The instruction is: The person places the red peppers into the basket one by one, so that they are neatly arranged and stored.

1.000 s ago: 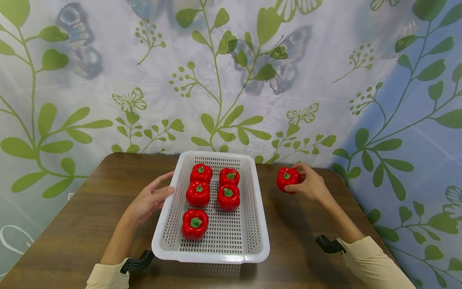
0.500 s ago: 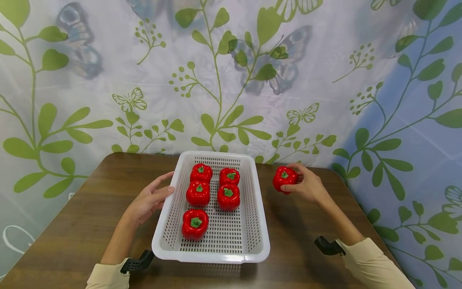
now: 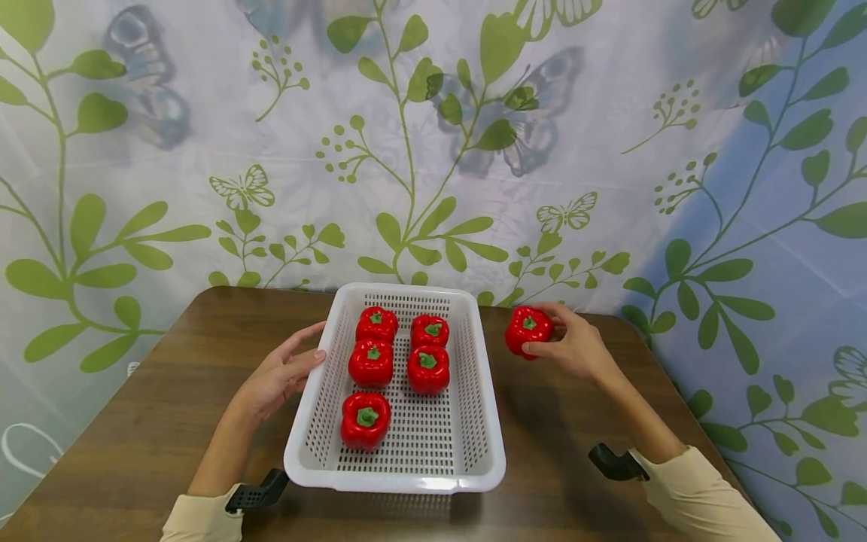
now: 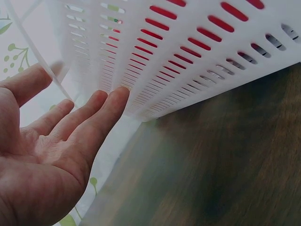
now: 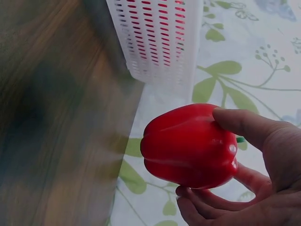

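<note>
Behind everything, a pale curtain printed with green leaves and butterflies; below it, a dark wooden table. Centred on the table, a white perforated basket, long side running away from the viewer. Inside, five red bell peppers with green stems up: two pairs side by side toward the far end, namely far-left pepper, far-right pepper, middle-left pepper and middle-right pepper, plus a lone front pepper nearer the left wall.

Left hand laid flat against the basket's left outer wall, fingers straight and close together, fingertips touching the slotted plastic in the left wrist view, thumb apart and pointing up, palm open, nothing held.

Right hand just right of the basket's far right corner, fingers and thumb curled round a sixth red pepper. Held pepper off the table, clear of the wood in the right wrist view, thumb across its top, fingers cupped underneath. Pepper near the basket rim yet outside it, not touching.

Beige sleeves at both forearms, a black strap mount by the left wrist and another by the right.
</note>
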A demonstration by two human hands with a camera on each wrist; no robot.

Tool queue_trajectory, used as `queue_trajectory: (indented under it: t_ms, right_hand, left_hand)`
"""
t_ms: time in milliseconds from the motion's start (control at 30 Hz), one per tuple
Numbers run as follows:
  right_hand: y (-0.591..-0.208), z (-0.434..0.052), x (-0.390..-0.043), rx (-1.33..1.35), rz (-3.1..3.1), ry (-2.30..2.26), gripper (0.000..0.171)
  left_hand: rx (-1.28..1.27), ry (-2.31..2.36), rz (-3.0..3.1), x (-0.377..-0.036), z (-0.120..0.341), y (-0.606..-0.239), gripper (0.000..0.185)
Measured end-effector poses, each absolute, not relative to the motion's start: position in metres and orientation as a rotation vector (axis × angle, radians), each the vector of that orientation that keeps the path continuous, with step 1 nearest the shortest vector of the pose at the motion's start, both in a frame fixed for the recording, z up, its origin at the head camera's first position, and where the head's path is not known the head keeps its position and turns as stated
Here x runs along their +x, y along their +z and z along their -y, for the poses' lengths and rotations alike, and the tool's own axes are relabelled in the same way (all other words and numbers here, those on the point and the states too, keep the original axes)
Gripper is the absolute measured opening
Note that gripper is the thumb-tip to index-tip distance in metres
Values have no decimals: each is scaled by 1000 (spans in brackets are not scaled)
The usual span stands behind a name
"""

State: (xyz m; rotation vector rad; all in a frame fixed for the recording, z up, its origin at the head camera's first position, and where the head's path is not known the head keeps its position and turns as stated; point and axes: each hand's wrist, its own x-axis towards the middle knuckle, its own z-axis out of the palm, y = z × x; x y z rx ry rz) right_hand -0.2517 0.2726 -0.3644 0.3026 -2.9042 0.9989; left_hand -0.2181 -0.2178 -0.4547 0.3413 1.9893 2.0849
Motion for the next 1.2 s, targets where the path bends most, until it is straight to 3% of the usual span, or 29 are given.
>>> queue_trajectory:
  t_ms: [733, 1200]
  right_hand:
    - [-324, -237, -228, 429, 2861, 1125, 74]
    - [-318, -214, -215, 612, 2850, 1328, 70]
  left_hand:
    - [334, 2091, -1984, -216, 216, -452, 62]
    - [356, 2087, -1976, -217, 217, -452, 61]
